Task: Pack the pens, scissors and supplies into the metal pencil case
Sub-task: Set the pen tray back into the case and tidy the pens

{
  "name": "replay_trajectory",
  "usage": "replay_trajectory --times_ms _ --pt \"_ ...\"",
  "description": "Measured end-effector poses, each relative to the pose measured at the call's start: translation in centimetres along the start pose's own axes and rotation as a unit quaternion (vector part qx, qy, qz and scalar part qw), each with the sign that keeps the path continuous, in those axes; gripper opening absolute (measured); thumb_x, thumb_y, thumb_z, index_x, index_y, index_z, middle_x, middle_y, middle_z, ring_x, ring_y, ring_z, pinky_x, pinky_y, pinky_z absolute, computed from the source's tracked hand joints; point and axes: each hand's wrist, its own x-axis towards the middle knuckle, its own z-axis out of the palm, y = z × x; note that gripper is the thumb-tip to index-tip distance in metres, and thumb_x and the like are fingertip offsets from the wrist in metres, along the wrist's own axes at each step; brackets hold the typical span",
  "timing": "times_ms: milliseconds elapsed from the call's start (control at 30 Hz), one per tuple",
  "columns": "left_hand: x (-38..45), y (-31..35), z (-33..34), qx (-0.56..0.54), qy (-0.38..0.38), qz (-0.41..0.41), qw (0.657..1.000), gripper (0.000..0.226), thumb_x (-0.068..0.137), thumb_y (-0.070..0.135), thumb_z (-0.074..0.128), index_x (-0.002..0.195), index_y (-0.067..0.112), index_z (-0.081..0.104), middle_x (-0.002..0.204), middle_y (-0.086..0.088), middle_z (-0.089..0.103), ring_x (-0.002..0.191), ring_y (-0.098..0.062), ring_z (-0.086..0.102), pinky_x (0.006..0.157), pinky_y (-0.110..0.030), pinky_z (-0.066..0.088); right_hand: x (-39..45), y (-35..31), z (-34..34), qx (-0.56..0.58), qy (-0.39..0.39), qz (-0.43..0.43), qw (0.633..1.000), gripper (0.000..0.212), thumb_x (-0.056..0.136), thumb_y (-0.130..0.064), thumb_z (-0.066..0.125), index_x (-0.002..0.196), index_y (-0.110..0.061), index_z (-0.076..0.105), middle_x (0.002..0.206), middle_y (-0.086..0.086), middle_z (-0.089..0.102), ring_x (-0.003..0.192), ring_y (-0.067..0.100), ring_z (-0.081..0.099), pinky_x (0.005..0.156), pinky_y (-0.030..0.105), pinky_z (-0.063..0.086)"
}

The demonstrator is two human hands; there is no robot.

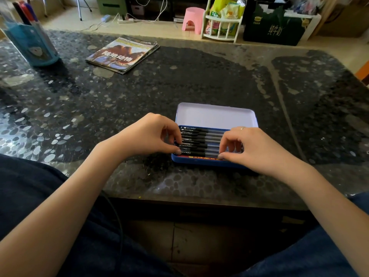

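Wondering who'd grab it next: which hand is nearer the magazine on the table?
Left. The left hand rests at the pencil case's left end, below the magazine; the right hand sits at the case's right end, farther away.

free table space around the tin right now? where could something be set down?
Bare tabletop between the magazine and the open pencil case; also left of the left hand, below the blue pen holder, and right of the case. Crowded: the case tray, full of pens, both hands on them, right hand included.

blue case [201, 161], black pens [196, 141], pebble-patterned table [179, 80], pink stool [193, 20]
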Motion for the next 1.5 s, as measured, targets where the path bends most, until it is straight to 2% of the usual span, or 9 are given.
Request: replay_trajectory --times_ms 267,600,767,867,967,1033,1100,1300,1500 --pt "0.0 0.0 -0.1 -0.018 -0.016 -0.012 1.0 0.015 0.067 0.024 0.082 0.077 0.022 0.071 0.064 0.008 0.065 0.057 -0.004 0.055 0.057 -0.012 0.042 -0.1 1.0 -1.7 0.001 -0.016 0.083 0.996 0.025 0.067 -0.037 0.081 0.069 -0.024 0.06 0.067 -0.005 0.06 0.064 0.012 0.056 0.064 0.033 0.051" --pt "0.0 0.1 0.0 -0.029 -0.02 -0.023 0.999 0.012 0.07 0.018 0.08 0.077 0.021 0.071 0.066 0.003 0.067 0.057 -0.004 0.057 0.058 -0.01 0.043 0.0 0.1 -0.4 -0.046 -0.017 0.085 0.995 0.029 0.074 -0.046 0.072 0.07 -0.026 0.052 0.068 -0.01 0.051 0.064 0.006 0.047 0.058 0.026 0.039" --pt "0.0 0.1 0.0 -0.039 -0.016 -0.027 0.999 0.011 0.07 0.015 0.079 0.074 0.021 0.071 0.065 0.003 0.068 0.058 -0.005 0.058 0.057 -0.01 0.043 0.1 0.4 -0.8 0.005 -0.027 0.093 0.995 0.03 0.07 -0.044 0.076 0.07 -0.022 0.056 0.067 -0.007 0.056 0.06 0.006 0.049 0.061 0.029 0.046" --pt "0.0 0.1 -0.1 -0.045 -0.023 -0.028 0.998 0.011 0.07 0.014 0.079 0.073 0.02 0.071 0.066 0.002 0.068 0.058 -0.004 0.058 0.058 -0.01 0.044 0.1 1.6 -2.6 0.032 0.031 0.114 0.992 0.026 0.071 -0.035 0.079 0.07 -0.018 0.059 0.067 -0.001 0.06 0.06 0.011 0.052 0.055 0.024 0.042" --pt "0.0 0.2 0.0 -0.058 -0.006 -0.021 0.998 0.008 0.071 0.019 0.079 0.074 0.02 0.072 0.066 0.002 0.067 0.059 -0.005 0.057 0.058 -0.012 0.045 -0.1 3.1 -4.1 0.019 0.07 0.153 0.986 0.019 0.076 -0.029 0.076 0.077 -0.021 0.059 0.075 0.0 0.061 0.066 0.013 0.055 0.056 0.026 0.041" --pt "0.2 0.0 0.0 -0.053 0.039 -0.014 0.998 0.006 0.075 0.019 0.076 0.08 0.021 0.074 0.07 0.001 0.068 0.064 -0.011 0.06 0.063 -0.018 0.048 -0.2 3.7 -4.2 0.017 0.068 0.167 0.984 0.015 0.079 -0.027 0.074 0.081 -0.025 0.06 0.079 -0.002 0.061 0.071 0.011 0.056 0.059 0.026 0.042" --pt "0.3 -0.5 0.0 -0.02 0.074 -0.001 0.997 0.012 0.077 0.017 0.074 0.087 0.023 0.076 0.077 0.002 0.067 0.07 -0.012 0.059 0.065 -0.016 0.046 -0.1 3.8 -3.9 0.019 0.063 0.167 0.984 0.013 0.08 -0.025 0.073 0.083 -0.028 0.061 0.08 -0.004 0.061 0.072 0.01 0.057 0.06 0.026 0.044" --pt "0.2 -1.0 0.1 0.024 0.045 0.012 0.999 0.03 0.077 0.002 0.068 0.09 0.027 0.076 0.086 0.012 0.065 0.079 -0.001 0.057 0.068 -0.005 0.04 0.2 3.5 -3.3 0.013 0.042 0.166 0.985 0.012 0.082 -0.023 0.071 0.09 -0.028 0.062 0.085 -0.009 0.062 0.076 0.003 0.056 0.057 0.02 0.04" --pt "0.2 -0.8 0.2 0.057 0.044 0.024 0.997 0.02 0.079 0.012 0.07 0.091 0.027 0.076 0.086 0.012 0.062 0.075 -0.004 0.056 0.064 -0.006 0.039 0.1 3.0 -3.1 0.016 0.053 0.155 0.986 0.004 0.085 -0.024 0.068 0.084 -0.027 0.065 0.08 -0.009 0.063 0.074 0.005 0.059 0.057 0.022 0.044"
